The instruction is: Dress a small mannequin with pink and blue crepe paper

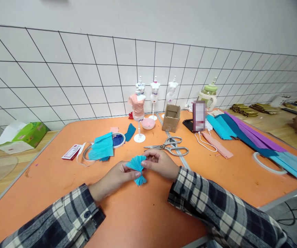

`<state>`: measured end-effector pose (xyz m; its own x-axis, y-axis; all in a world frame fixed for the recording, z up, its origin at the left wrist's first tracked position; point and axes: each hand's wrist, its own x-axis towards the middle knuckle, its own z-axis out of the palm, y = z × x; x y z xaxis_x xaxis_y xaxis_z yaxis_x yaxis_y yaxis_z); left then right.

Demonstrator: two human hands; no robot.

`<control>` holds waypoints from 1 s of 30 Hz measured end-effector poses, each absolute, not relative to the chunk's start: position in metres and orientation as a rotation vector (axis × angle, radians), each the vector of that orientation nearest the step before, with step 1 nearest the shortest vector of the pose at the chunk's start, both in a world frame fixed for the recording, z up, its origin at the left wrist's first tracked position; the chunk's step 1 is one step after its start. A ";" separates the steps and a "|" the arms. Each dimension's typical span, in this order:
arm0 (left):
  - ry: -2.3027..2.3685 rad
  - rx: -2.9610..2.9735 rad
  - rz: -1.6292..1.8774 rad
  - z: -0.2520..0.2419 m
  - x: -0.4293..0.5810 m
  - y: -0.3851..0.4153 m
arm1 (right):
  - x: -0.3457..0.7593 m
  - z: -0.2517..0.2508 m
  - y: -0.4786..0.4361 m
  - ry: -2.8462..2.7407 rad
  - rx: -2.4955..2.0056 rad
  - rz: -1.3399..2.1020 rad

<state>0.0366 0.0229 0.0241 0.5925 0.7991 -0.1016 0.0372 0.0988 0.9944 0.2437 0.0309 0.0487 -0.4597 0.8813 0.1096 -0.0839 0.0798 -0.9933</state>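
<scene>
A bright blue piece of pleated paper (136, 162) is held between the left hand (118, 177) and the right hand (161, 164). It is gathered at a narrow waist and spread into two fans, so that a bow-like outline is formed. The larger fan is opened above the left thumb, with its fine folds radiating from the waist and its outer edge curved and slightly ragged. The smaller fan is splayed below that thumb. The waist is pressed by the left thumb's tip, while the upper fan's right edge is pinched by the right hand's fingertips. Part of the waist is hidden.
</scene>
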 end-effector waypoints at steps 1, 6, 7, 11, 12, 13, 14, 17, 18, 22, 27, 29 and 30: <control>0.771 1.348 0.668 0.025 0.037 0.022 | 0.243 0.048 0.031 -1.528 -0.814 1.540; 0.721 1.146 0.814 0.032 0.044 0.018 | 0.241 0.042 0.033 -1.295 -0.823 1.557; 0.704 1.107 0.851 0.033 0.044 0.019 | 0.241 0.041 0.033 -1.246 -0.832 1.577; 0.628 1.044 0.786 0.034 0.043 0.019 | 0.243 0.037 0.032 -1.138 -0.800 1.679; 0.608 1.037 0.735 0.034 0.042 0.019 | 0.243 0.038 0.031 -1.160 -0.772 1.682; 0.590 1.032 0.685 0.034 0.042 0.019 | 0.243 0.039 0.031 -1.208 -0.745 1.684; 0.577 1.030 0.636 0.033 0.042 0.019 | 0.243 0.039 0.030 -1.276 -0.723 1.685; 0.575 1.048 0.500 0.035 0.041 0.018 | 0.243 0.040 0.028 -1.498 -0.721 1.695; 0.582 1.053 0.460 0.036 0.041 0.017 | 0.243 0.039 0.027 -1.562 -0.734 1.695; 0.596 1.043 0.419 0.037 0.041 0.018 | 0.243 0.038 0.027 -1.593 -0.736 1.616; 0.642 0.939 0.507 0.035 0.040 0.020 | 0.246 0.038 0.032 -1.550 -0.779 1.730; 0.687 0.991 0.503 0.036 0.039 0.022 | 0.248 0.037 0.032 -1.675 -0.817 1.584; 0.743 1.081 0.502 0.037 0.038 0.023 | 0.249 0.038 0.031 -1.755 -0.818 1.404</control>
<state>0.0380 0.0228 0.0366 0.6596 0.6924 -0.2926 -0.0127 0.3994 0.9167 0.2487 0.0313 0.0378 -0.5290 0.8348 0.1528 0.0341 0.2008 -0.9790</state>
